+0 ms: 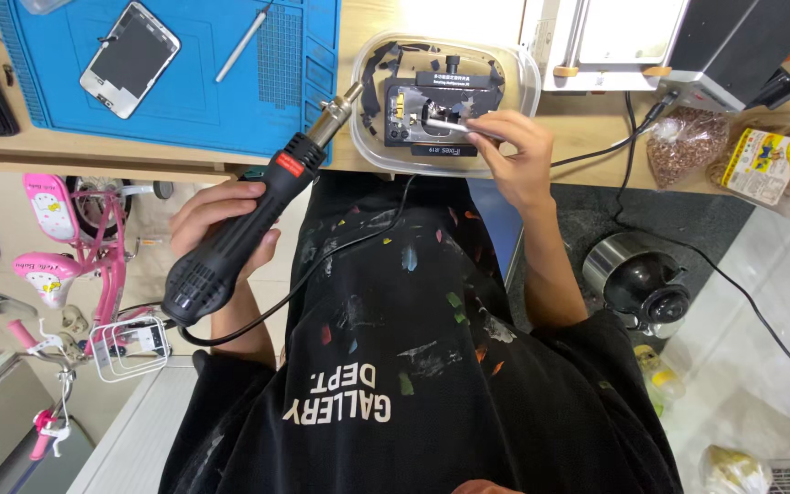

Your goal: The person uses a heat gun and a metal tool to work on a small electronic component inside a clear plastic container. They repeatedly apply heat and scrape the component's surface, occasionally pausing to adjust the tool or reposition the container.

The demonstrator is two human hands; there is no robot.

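Hot-air gun: gripped in left hand, nozzle angled at black fixture inside clear tray on bench edge. Right hand pinches a silver tool, tip on fixture, prob. for prying w/ heat.

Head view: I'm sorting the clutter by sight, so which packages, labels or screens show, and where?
Phone: on blue mat, top left; white frame, dark screen.
Clear bag: right bench edge, brown contents.
Packet: far right; yellow label.
Heat gun: in left hand; small red label.
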